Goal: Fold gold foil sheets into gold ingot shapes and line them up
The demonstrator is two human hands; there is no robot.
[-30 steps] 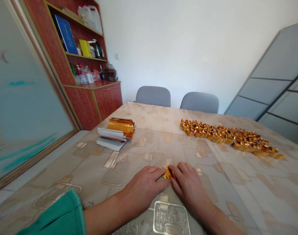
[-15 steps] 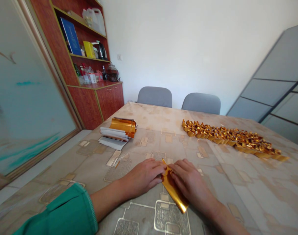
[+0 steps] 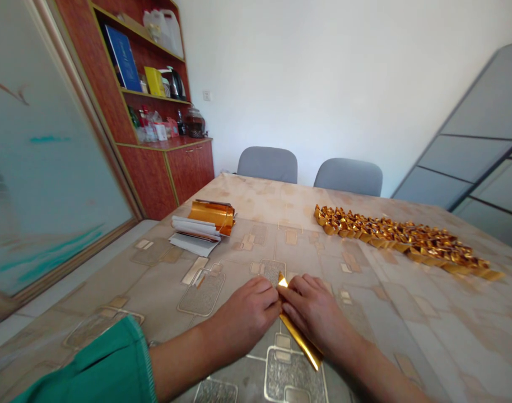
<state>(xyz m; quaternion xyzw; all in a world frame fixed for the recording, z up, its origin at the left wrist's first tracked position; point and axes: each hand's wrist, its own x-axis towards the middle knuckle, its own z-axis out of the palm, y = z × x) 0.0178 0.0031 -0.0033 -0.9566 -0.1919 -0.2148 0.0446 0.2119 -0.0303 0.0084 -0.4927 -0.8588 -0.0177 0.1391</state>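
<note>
Gold and mirror-bright, a narrow foil strip (image 3: pixel 300 342) lies aslant on the table in front of me, its pointed tip facing away and its wider end toward me. My left hand (image 3: pixel 254 305) has its fingers curled in, clamped on the strip's left edge near the tip. My right hand (image 3: pixel 312 305) is clamped on it from the other side, fingertips just beside my left ones. A green sleeve (image 3: pixel 100 364) covers my left forearm.

Under everything spreads a beige tablecloth (image 3: pixel 357 358) patterned with rounded rectangles. Beyond my left hand sits a curled stack of gold sheets (image 3: pixel 212 217), with white-grey papers (image 3: pixel 195 230) against its near side. Farther right, many folded gold pieces (image 3: pixel 407 240) stand packed in a long band.

Two grey chairs (image 3: pixel 267 164) back onto a white wall. At left, a red-brown cabinet (image 3: pixel 153 173) holds a blue folder (image 3: pixel 124 59) — any marks on it are too small to read — plus a yellow box (image 3: pixel 154 82) and a dark kettle (image 3: pixel 177 84).
</note>
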